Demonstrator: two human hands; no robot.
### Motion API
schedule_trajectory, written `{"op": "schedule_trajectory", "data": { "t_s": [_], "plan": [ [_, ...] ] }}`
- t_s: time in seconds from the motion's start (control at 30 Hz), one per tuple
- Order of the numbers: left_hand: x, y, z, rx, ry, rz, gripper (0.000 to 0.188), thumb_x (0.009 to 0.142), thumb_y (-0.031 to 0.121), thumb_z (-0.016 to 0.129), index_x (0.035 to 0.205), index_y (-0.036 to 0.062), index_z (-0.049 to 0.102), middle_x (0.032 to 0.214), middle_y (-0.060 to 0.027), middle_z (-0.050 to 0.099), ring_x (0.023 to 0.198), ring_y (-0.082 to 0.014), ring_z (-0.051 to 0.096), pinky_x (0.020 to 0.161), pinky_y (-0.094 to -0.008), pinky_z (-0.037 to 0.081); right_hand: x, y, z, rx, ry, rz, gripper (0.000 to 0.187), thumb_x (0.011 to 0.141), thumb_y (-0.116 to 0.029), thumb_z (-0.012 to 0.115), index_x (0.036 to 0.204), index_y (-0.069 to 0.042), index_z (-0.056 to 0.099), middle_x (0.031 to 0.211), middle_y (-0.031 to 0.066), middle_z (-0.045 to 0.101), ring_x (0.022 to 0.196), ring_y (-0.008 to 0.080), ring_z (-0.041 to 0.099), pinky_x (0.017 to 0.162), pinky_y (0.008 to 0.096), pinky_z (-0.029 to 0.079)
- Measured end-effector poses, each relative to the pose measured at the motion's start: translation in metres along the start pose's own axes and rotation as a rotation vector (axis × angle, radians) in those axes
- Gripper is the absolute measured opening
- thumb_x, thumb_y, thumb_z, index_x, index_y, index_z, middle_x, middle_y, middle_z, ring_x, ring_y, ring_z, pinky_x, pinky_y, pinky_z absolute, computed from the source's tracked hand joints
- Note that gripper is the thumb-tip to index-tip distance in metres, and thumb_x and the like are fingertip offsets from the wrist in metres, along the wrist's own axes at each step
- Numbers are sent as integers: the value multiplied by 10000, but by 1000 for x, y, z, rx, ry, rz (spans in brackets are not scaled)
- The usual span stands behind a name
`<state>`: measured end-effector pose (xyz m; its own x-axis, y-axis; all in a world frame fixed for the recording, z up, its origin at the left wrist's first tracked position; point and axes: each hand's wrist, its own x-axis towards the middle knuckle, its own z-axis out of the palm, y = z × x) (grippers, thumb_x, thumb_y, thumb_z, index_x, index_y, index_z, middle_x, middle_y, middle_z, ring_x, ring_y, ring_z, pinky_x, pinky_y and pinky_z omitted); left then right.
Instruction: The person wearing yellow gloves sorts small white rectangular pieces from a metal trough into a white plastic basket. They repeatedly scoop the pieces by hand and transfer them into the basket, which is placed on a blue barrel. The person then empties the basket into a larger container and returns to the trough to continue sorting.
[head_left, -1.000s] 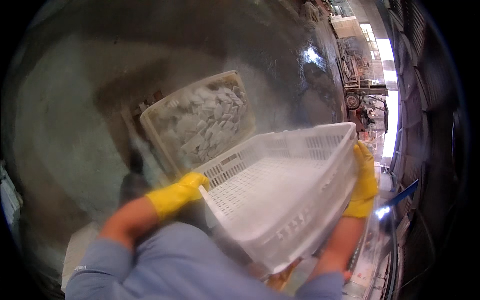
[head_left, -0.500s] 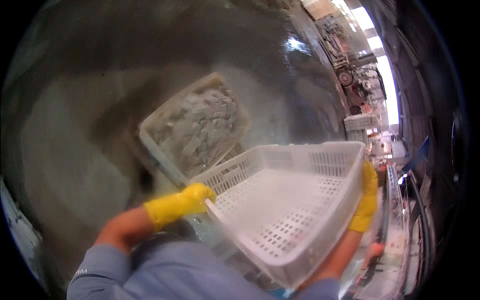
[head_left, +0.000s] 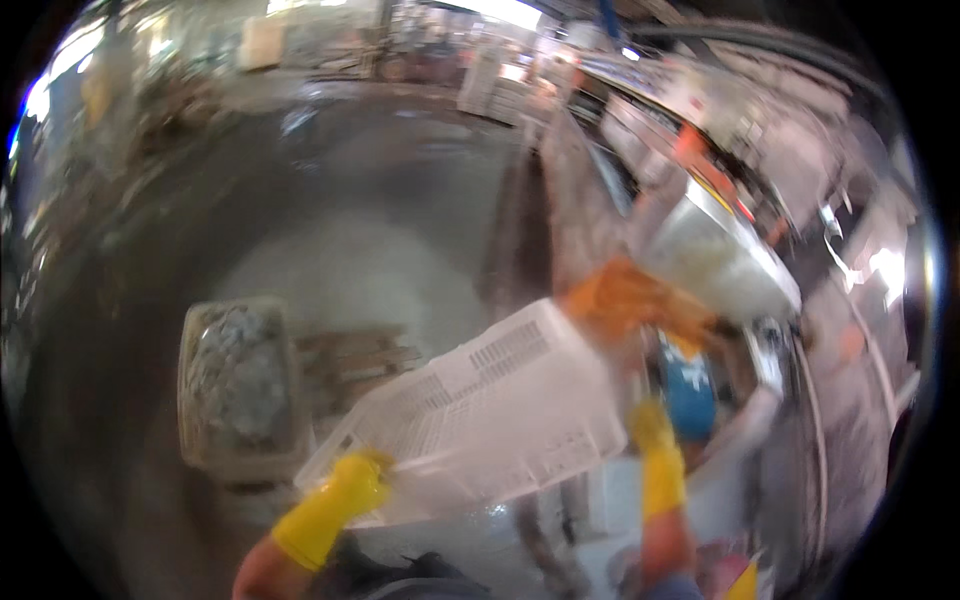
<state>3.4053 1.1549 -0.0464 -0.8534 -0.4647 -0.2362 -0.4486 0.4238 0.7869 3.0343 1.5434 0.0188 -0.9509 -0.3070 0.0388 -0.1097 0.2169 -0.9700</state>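
While floor (head_left: 350, 255) spreads wide beyond, left hand (head_left: 352, 484) grips white crate's (head_left: 500, 425) edge; right hand's (head_left: 654, 430) hold is unclear

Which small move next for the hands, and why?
Probably secure the right hand on the white crate: the crate looks tilted, and while the left hand grips its near left part, blur leaves it unclear whether the right touches the opposite end.

Basket (head_left: 500, 425) white, one wall patterned with rows of narrow slots. Left glove (head_left: 345, 495) and right glove (head_left: 657, 450) bright yellow. Tub (head_left: 187, 400) cream-beige, its pieces (head_left: 237, 385) pale grey. Slatted pallet (head_left: 355, 360) brown. Floor (head_left: 400, 180) dark grey, paler patch beyond.
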Motion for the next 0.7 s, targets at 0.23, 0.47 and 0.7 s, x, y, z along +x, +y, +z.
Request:
{"op": "schedule_trajectory", "data": {
  "t_s": [0.23, 0.47, 0.7],
  "plan": [
    [64, 79, 162, 240, -444, 296, 535, 742, 242, 755, 1247, 69, 719, 1248, -186, 711, 1199, -354, 650, 1064, -404, 486, -369, 104, -100, 401, 364, 1035, 396, 1016, -389, 654, 1285, -98, 661, 1071, 127, 743, 998, 270, 714, 907, 417, 546],
    [201, 156, 319, 583, -571, 650, 495, 772, 178, 695, 1259, 91, 712, 1273, -181, 691, 1202, -377, 632, 1045, -435, 489, -234, 81, -29, 677, -28, 884, 543, 1000, -398, 695, 1323, 25, 589, 1070, 94, 721, 973, 163, 673, 833, 300, 549],
    [192, 236, 408, 642, -822, 1078, 252, 741, 155, 678, 986, 118, 724, 1018, -125, 727, 1030, -349, 683, 883, -455, 547, -184, 274, 8, 77, -159, 592, 478, 1080, -398, 468, 1482, -138, 456, 1548, -14, 469, 1460, 191, 360, 1235, 554, 239]
  ]
}}
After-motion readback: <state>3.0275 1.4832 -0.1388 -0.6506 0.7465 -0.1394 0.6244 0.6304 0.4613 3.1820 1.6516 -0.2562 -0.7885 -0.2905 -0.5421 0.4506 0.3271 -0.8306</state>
